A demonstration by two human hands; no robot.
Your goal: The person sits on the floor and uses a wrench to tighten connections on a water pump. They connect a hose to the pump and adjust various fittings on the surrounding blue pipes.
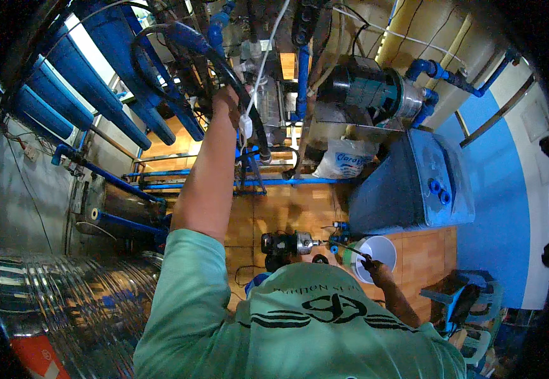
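My left arm stretches forward to the pipework, and my left hand (225,100) is among the pipes beside a thick black hose (227,66). Its fingers are hidden in the dark there. A white inline switch on a cord (245,126) hangs close to that wrist. Low on the right, my right hand (380,273) is closed round a long thin dark tool (350,250), whose exact kind I cannot make out. The tool crosses over a white bucket (385,249). To the left of its tip, a motor pump (293,243) lies on the floor with small blue fittings (339,237) nearby.
A big blue-grey tank (388,189) stands right of centre, with a white sack (344,159) and another pump (369,91) behind it. Blue filter housings (85,69) line the upper left. Blue pipes (224,184) run low across the tiled floor. A plastic stool (476,297) stands at right.
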